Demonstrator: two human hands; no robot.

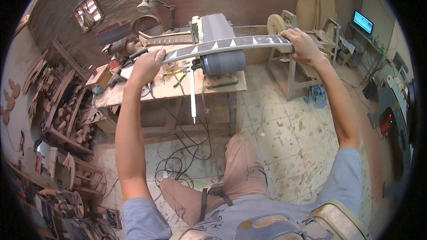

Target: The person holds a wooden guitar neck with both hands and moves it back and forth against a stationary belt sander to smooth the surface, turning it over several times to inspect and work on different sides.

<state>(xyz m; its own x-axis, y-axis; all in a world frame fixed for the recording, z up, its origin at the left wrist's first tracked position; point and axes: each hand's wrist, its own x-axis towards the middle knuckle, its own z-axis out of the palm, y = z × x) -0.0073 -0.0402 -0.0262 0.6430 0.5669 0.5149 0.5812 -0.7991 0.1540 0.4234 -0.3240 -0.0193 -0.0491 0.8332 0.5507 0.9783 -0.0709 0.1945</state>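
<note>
A guitar neck (243,43) with a dark fingerboard, white triangle inlays and a pale edge spans the view from left to right. My left hand (147,67) is wrapped round its left end. Round the other end my right hand (306,47) is closed, with both arms stretched forward. Just under the middle of the neck stands a belt sander (223,63) with a wide grey belt over a drum. Whether the neck touches the belt cannot be told from here. The underside of the neck is hidden.
The sander is on a wooden workbench (238,84) with yellow-handled pliers (172,72) and another guitar neck (171,40). Black cables (180,160) lie looped on the tiled floor by my feet. A wooden stand with a round wheel (275,25) is at right; shelves of wood pieces (66,111) line the left.
</note>
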